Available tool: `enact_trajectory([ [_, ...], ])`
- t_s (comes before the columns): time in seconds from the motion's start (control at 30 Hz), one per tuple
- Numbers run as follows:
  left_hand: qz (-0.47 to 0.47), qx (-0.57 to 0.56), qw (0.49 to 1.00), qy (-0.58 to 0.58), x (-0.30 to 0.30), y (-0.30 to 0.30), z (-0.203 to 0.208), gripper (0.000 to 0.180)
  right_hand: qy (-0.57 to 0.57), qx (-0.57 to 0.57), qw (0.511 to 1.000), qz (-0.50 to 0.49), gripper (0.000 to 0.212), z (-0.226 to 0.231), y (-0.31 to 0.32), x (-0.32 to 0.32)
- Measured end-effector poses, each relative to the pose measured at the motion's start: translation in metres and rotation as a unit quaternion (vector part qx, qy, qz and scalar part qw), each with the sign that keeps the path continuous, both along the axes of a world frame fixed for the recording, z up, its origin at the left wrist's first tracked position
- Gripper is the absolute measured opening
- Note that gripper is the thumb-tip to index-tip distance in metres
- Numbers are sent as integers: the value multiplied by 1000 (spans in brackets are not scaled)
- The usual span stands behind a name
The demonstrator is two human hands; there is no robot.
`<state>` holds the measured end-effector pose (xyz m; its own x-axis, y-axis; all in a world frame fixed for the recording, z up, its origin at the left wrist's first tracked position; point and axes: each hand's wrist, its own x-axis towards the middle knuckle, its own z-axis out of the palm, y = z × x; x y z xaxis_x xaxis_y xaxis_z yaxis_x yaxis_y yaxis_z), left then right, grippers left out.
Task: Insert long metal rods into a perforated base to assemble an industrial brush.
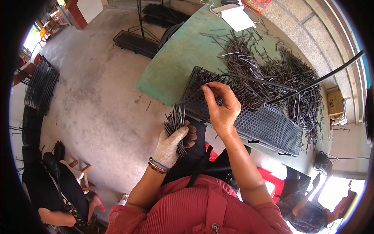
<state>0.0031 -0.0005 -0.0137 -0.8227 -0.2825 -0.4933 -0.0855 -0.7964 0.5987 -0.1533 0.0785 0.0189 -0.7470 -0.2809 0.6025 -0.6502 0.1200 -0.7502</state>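
My left hand [168,145], in a pale work glove with dark fingertips, is closed around a bundle of thin black sticks [175,117]. It is held in front of my body, just off the table's near edge. Over the left part of a long black perforated metal rack [272,128] is my bare right hand [226,111], thumb and forefinger pinched together. Whatever lies between those fingertips is too small to make out against the dark sticks behind. Many black sticks [249,95] stand out of the rack's holes on its left and far side; its right part shows bare holes.
A green table [163,74] bears the rack and a large loose heap of black sticks [300,74]. Thin black rods [323,80] rise from the rack. More racks [134,43] stand on the floor and at the left [39,87]. Two people [58,191] [307,210] are nearby.
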Motion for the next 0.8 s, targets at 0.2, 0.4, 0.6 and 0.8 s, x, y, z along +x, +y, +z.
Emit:
enact_trajectory([
  [0.2,-14,8,1000,5,-1,0,-1,26,-31,-40,999,1,16,-5,-3,3],
  [0.4,-30,18,999,37,0,-1,-2,29,-23,-24,999,-9,16,-9,-2,3],
  [0.6,-42,10,999,25,1,-1,-2,30,60,18,998,8,22,-5,-2,10],
  [0.8,-41,13,999,21,2,-1,-3,31,68,18,997,8,22,-8,-5,5],
])
